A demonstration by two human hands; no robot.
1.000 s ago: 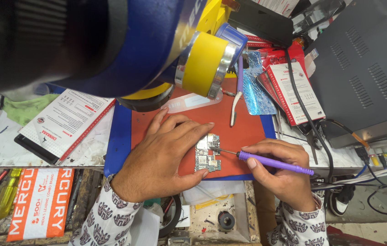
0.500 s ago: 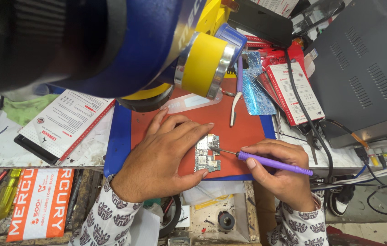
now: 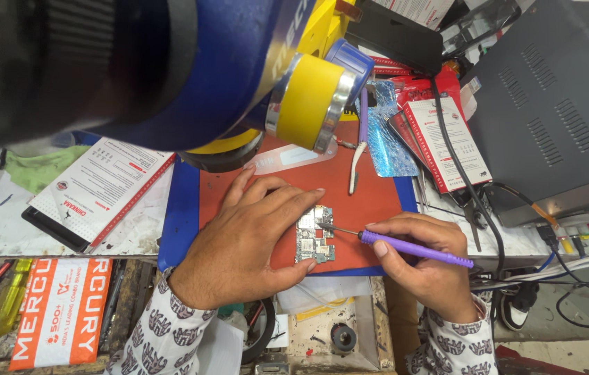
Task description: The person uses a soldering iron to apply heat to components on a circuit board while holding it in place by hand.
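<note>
A small green circuit board (image 3: pixel 315 236) lies on an orange-red mat (image 3: pixel 371 194) over a blue mat (image 3: pixel 178 208). My left hand (image 3: pixel 249 236) rests flat on the mat, its fingertips pressing the board's left side and top. My right hand (image 3: pixel 426 260) grips a purple-handled tool (image 3: pixel 416 248) like a pen. Its thin metal tip touches the board's upper right edge. A large blue and yellow microscope body (image 3: pixel 239 76) hangs above the mat and hides its far left part.
Tweezers (image 3: pixel 357 156) and a blue foil piece (image 3: pixel 386 142) lie at the mat's far edge. Red and white boxes (image 3: pixel 447 139) and a grey metal case (image 3: pixel 551 111) stand right. A booklet (image 3: pixel 103 187), screwdrivers (image 3: pixel 3 305) and an orange card (image 3: pixel 62 312) lie left. Cables (image 3: pixel 586 257) trail right.
Hardly anything differs: both hands stay in place on the board, and the tool tip shifts only slightly at the board's upper right edge.
</note>
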